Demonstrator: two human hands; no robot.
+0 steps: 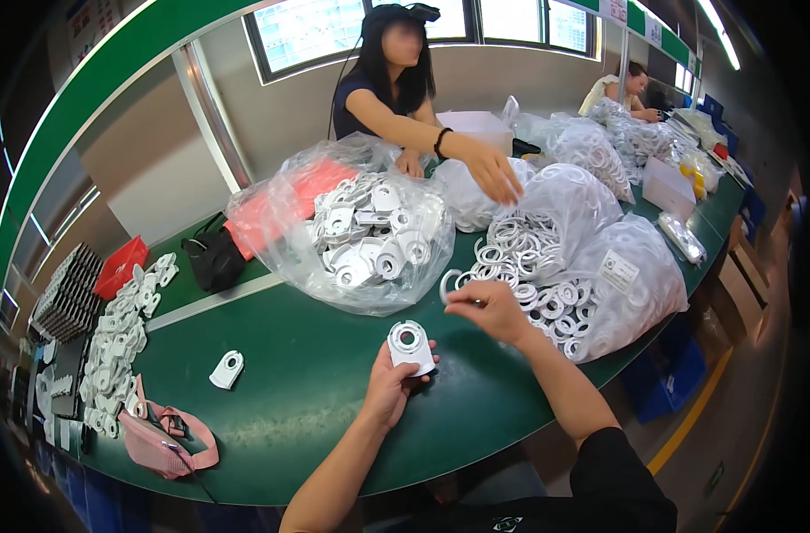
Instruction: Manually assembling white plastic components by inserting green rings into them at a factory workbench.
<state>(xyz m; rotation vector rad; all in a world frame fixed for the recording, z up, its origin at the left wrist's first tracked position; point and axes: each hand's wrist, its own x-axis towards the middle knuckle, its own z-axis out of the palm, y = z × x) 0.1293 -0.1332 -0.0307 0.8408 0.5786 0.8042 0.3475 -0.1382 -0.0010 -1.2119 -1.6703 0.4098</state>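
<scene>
My left hand [389,384] is closed around a white plastic housing [412,357], a flat piece with a round hole near its rounded top. Just right of it and a little higher, my right hand [495,313] pinches a white plastic ring [446,288] by its edge. A small dark thing shows at those fingers, too little to name. The ring and the housing are apart. Beyond my right hand, loose white rings [520,244] spill from clear bags. Ahead of my left hand, an open clear bag [369,298] holds many white housings [369,231].
One more housing [227,369] lies alone on the green table [307,426]. Leftward are a pink pouch [169,444], a pile of white parts [116,355], a red bin [120,264] and a black bag [214,258]. A co-worker's hand [489,169] reaches over the bags opposite me.
</scene>
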